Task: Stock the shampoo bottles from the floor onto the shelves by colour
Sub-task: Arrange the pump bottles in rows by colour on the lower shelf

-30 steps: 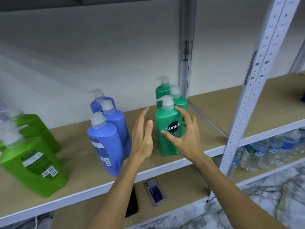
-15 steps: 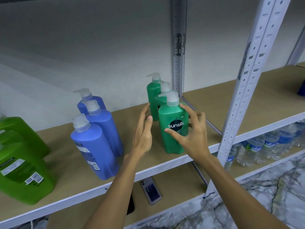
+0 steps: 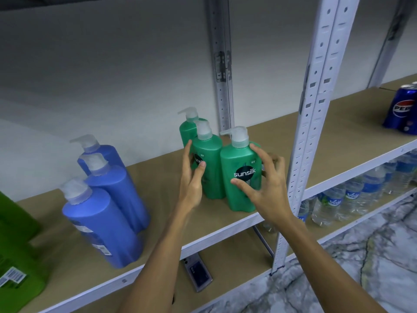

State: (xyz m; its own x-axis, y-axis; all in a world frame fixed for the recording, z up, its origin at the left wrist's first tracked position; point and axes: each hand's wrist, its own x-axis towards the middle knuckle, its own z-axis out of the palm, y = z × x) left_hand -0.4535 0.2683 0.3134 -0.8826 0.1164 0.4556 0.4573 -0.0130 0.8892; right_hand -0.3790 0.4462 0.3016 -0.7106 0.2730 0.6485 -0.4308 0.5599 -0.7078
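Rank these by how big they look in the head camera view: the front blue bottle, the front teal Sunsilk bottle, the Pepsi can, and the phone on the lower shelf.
1. Front blue bottle, largest, though it is also nearest the camera.
2. Front teal Sunsilk bottle.
3. Pepsi can and phone: they look about alike; the can is cut by the frame edge, so I won't rank them.

Soft even light, blurred edges

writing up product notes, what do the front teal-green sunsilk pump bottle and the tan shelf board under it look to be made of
Front teal-green sunsilk pump bottle: seemingly opaque plastic, satin finish with soft highlights; its pump top looks like frosted translucent plastic. Tan shelf board: matte and even, probably fibreboard or laminate; no grain visible.
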